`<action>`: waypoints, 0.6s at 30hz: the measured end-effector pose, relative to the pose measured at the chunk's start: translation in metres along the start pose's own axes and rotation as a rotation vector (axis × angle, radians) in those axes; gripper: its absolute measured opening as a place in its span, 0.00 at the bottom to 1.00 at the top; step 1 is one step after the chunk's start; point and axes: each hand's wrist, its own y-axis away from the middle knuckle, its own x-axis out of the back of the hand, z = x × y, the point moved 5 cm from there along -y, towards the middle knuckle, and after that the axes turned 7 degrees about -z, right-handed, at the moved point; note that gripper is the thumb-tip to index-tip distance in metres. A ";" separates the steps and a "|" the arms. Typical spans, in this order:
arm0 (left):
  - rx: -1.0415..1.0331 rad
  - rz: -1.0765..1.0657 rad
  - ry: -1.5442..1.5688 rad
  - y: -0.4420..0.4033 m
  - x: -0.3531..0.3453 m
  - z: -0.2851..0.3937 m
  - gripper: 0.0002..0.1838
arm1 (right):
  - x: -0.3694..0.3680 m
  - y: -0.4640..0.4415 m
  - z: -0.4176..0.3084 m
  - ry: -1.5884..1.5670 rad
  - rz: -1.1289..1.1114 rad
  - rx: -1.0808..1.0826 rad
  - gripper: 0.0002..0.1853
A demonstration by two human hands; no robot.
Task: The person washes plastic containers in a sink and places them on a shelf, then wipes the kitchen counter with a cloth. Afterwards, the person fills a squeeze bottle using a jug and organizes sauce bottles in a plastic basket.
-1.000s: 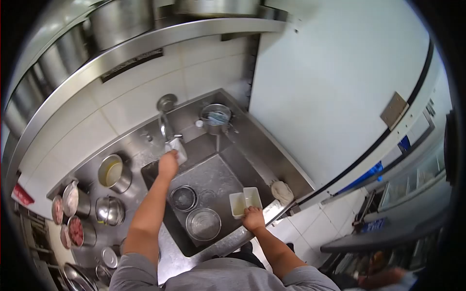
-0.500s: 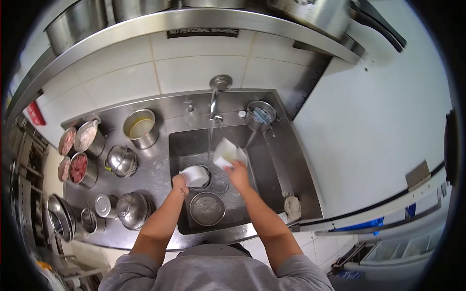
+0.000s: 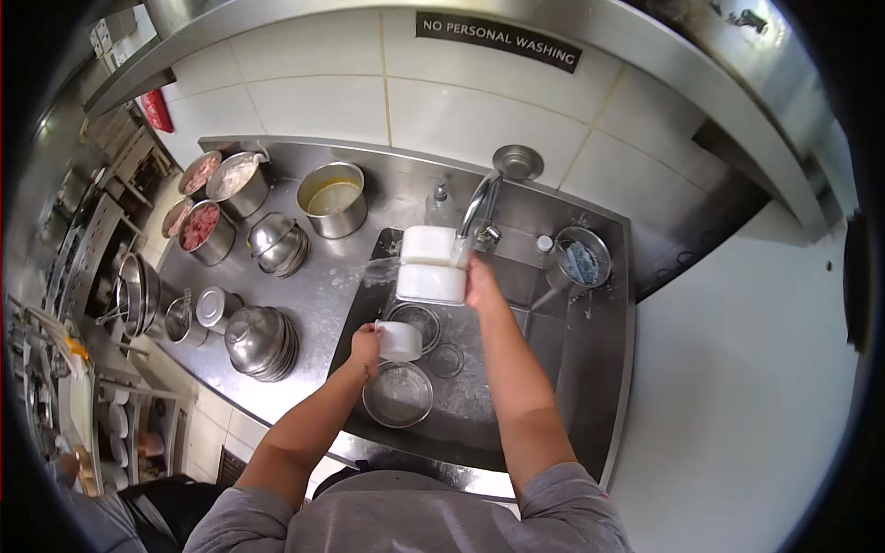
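In the head view, the person's right hand (image 3: 479, 281) has its fingers closed on the side of a pair of white tubs (image 3: 431, 284), holding them at the running faucet (image 3: 477, 198), where water sprays off to their left. The tubs lie side by side and are probably bottom up, though the splash blurs their far edge. The left hand (image 3: 366, 343) grips a single white container (image 3: 400, 341) by its rim, over the sink (image 3: 489, 373) and nearer the person than the pair. Beneath it, a round pan (image 3: 398, 394) rests on the sink floor. On the steel surface (image 3: 318, 276) to the left stand stacked metal bowls (image 3: 262, 343) and a pot of yellowish liquid (image 3: 332, 198) (its inner wall streaked with the same yellow). A soap bottle (image 3: 440, 201) stands behind the sink, just left of the faucet.
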 end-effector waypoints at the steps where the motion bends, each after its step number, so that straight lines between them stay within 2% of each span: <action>1: 0.005 0.020 -0.002 0.004 -0.007 0.008 0.07 | 0.011 0.000 -0.003 -0.003 -0.131 0.021 0.19; 2: -0.032 0.004 -0.076 0.005 -0.020 0.020 0.07 | 0.022 0.000 -0.010 -0.005 -0.262 0.047 0.19; 3: -0.071 -0.015 -0.152 0.002 -0.036 0.033 0.08 | 0.039 -0.007 -0.012 -0.005 -0.270 0.035 0.19; 5: -0.168 -0.097 -0.301 -0.026 -0.062 0.040 0.09 | 0.068 -0.027 -0.023 -0.070 -0.391 0.189 0.20; 7: -0.306 -0.175 -0.692 -0.038 -0.103 0.078 0.10 | 0.090 -0.034 -0.041 -0.159 -0.362 0.210 0.20; 9: -0.600 -0.265 -1.035 -0.033 -0.154 0.125 0.12 | 0.113 -0.052 -0.058 -0.263 -0.392 0.216 0.20; 12: -0.613 -0.330 -1.169 -0.036 -0.196 0.154 0.14 | 0.124 -0.054 -0.086 -0.379 -0.401 0.293 0.21; 14: -0.756 -0.376 -1.316 -0.034 -0.211 0.161 0.13 | 0.113 -0.058 -0.093 -0.397 -0.404 0.312 0.22; 18: -0.689 -0.260 -1.235 -0.036 -0.191 0.144 0.11 | 0.100 -0.089 -0.090 -0.395 -0.478 0.356 0.24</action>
